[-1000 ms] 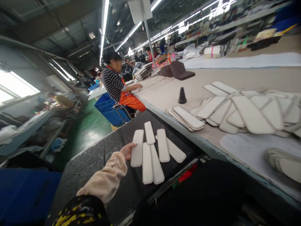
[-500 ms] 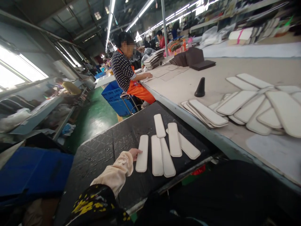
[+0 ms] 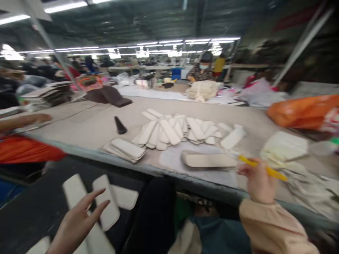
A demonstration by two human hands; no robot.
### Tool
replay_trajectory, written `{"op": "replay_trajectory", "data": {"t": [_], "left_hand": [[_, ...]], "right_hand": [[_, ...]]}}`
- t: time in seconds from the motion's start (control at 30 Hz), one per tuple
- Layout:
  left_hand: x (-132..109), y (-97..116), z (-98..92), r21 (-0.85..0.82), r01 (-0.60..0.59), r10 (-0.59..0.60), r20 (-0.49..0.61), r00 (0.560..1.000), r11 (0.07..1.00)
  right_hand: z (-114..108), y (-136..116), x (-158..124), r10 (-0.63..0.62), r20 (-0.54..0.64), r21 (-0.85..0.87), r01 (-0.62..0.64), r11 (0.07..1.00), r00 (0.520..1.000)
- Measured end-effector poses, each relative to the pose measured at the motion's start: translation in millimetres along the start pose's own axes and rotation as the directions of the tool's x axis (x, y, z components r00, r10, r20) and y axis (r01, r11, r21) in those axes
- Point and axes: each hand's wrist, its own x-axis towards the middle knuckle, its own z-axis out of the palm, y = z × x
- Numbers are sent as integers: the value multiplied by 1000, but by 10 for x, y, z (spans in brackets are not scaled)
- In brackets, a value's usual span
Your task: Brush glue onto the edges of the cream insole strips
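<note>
My left hand [image 3: 76,220] is open at the lower left, thumb and fingers apart, over white rounded strips [image 3: 106,203] on the black side surface [image 3: 50,192]. It holds nothing, and I cannot tell whether its fingertips touch a strip. My right hand [image 3: 261,181] is closed round a slim yellow-handled brush [image 3: 275,173] above the table's near edge. The brush's pale tip is blurred and points left, close to the right end of a neat stack of cream strips [image 3: 209,160].
A heap of strips [image 3: 169,132] spreads over the beige table [image 3: 148,102], with a smaller stack [image 3: 127,148] to its left. A dark cone [image 3: 120,126] stands behind that. At right are a pale container [image 3: 286,146], crumpled cloth [image 3: 307,187] and an orange bag [image 3: 299,113]. A co-worker's arm [image 3: 26,121] rests at left.
My view has swung right, from the black surface to the table. My left hand has let go of the white strip it touched. My right hand, with the brush, has come into view.
</note>
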Motion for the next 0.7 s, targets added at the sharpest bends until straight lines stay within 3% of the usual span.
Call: {"op": "replay_trajectory", "data": {"t": [0.07,0.17,0.23,0.3,0.37,0.43,0.53,0.7], "left_hand": [[344,685,372,-87,-283,289,67,955,955],[616,1762,878,-193,-542,570,141,810,818],[717,2312,1187,-211,-612,648,248,720,762],[779,2652,1459,-205,-604,630,393,670,770],[806,2795,1678,-192,-593,599,493,630,782],[814,2797,1838,-176,-601,588,534,607,780],[840,2691,1978,-156,-642,616,519,593,750],[949,2586,2060,-198,-664,662,477,577,721]], "right_hand": [[-234,64,84,3,-3,84,-3,996,1000],[-256,152,118,5,4,42,-5,999,1000],[-208,177,142,11,18,19,-11,1000,1000],[-174,187,187,41,48,19,-42,999,998],[-143,201,248,85,76,26,-87,996,994],[-91,233,306,124,103,39,-129,991,987],[30,315,364,174,144,71,-186,980,974],[210,456,373,261,220,149,-297,943,940]]}}
